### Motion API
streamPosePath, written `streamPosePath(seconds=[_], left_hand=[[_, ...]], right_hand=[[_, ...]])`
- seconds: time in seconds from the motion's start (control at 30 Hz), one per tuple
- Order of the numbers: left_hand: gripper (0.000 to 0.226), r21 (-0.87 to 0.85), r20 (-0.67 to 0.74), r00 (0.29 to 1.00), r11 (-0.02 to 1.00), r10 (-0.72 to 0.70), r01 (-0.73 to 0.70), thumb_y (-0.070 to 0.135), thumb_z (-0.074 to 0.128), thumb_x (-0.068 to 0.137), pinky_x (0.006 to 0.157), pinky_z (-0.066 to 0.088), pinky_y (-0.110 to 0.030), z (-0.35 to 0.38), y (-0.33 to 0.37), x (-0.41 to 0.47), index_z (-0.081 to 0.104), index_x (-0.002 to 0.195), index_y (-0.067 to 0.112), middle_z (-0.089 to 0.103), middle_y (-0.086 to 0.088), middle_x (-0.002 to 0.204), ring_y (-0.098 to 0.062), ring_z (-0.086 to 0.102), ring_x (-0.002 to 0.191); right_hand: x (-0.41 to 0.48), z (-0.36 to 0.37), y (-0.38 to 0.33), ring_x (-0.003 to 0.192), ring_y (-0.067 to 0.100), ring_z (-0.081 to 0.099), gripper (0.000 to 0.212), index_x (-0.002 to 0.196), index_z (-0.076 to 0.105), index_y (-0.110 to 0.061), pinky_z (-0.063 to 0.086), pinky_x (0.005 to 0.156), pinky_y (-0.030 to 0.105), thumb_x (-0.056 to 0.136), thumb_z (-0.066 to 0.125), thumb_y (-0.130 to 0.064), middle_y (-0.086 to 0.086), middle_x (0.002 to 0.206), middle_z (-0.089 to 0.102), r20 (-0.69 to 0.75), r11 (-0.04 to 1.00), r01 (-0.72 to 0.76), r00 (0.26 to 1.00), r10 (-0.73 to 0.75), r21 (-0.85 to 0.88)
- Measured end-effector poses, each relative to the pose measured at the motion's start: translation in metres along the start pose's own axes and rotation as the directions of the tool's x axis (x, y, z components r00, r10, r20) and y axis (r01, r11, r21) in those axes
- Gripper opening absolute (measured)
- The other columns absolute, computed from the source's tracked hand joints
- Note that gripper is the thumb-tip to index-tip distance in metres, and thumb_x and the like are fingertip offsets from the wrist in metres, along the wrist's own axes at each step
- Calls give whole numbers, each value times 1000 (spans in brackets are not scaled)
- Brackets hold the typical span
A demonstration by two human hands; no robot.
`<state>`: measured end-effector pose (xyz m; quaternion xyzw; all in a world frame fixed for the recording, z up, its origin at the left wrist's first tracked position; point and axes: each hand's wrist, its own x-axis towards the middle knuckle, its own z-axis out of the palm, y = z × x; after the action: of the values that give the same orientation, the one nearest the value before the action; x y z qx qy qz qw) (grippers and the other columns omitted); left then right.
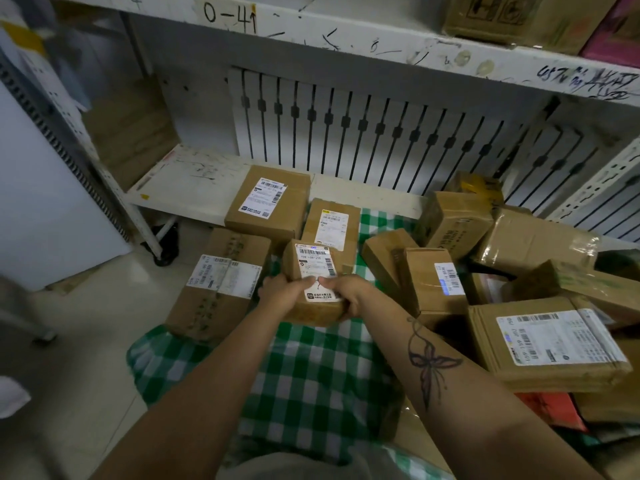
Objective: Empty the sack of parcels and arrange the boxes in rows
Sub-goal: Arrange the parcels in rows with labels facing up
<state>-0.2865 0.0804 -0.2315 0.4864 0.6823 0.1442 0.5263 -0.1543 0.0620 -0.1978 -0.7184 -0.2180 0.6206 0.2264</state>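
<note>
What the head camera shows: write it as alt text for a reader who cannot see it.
The left hand and right hand grip a small labelled cardboard box over a green-checked sack on the floor. To its left and behind it lie three more boxes, and a jumbled pile of boxes sits to the right.

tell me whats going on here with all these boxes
A person is sorting parcels on the floor. The left hand and right hand hold a small labelled box over a green checked sack. Beside and behind it, three boxes lie label-up near a low white shelf. To the right, a jumbled pile of boxes is not yet arranged.
</note>
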Motion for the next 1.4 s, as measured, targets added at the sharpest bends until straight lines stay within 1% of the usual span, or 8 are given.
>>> streamPosePath(seconds=[0.07,0.17,0.37,0.53,0.7,0.87,1.07,1.4], left_hand=[[46,96,-6,997,992,80,-79,39,60,87,89,45,-31,-7,2,-3,55,124,12,58,-9,130,-27,56,116],[29,254,-94,972,949,213,-184,19,56,92,85,49,-30,-12,-4,3,55,118,7,60,-12,124,-26,59,112],[60,515,-124,949,836,291,-190,10,49,93,104,37,-37,-15,-7,14,20,146,2,30,-20,147,-31,40,130],[49,603,-74,919,751,388,-269,3,48,90,112,28,-39,-13,-18,15,36,138,-1,25,-20,149,-33,28,138],[54,708,-21,894,638,447,-303,30,45,94,120,6,-45,1,-9,7,30,143,12,13,-13,156,-32,6,145],[58,623,94,875,658,474,-424,32,49,93,119,12,-42,36,14,-4,29,145,15,18,-11,155,-31,10,144],[51,471,292,849,707,440,-528,25,50,95,106,36,-37,90,44,-26,37,141,9,40,-13,143,-28,41,129],[35,233,325,892,888,313,-396,24,43,98,98,43,-37,158,70,-46,49,130,12,54,-14,130,-29,53,117]], right_hand=[[8,8,2,119,31,55,18,108,59,-3,44,101,42,95,52,-15,14,126,60,-14,1000,-9,1000,9,-11],[23,19,8,93,26,64,18,82,55,-7,52,88,36,96,44,-4,10,94,67,-37,999,-30,999,31,23],[35,38,8,75,20,58,26,80,53,-7,48,63,26,92,34,6,7,81,61,-91,991,37,996,-26,126],[32,41,6,77,20,53,28,89,58,-13,43,66,27,91,35,2,6,82,60,-39,996,55,998,-52,70],[24,23,10,64,15,45,30,117,57,-1,41,60,25,90,44,3,9,82,54,-69,992,126,990,-124,18],[18,-13,14,74,20,55,25,105,64,-4,45,64,27,86,48,0,7,86,61,-357,926,354,854,-378,-134],[-4,-66,21,111,33,56,36,122,57,-13,46,95,37,87,51,-14,15,120,60,-527,860,307,690,-496,-408],[-14,-134,42,144,38,3,69,148,13,-9,6,118,44,91,49,-20,24,155,5,-605,960,26,772,-196,-278]])
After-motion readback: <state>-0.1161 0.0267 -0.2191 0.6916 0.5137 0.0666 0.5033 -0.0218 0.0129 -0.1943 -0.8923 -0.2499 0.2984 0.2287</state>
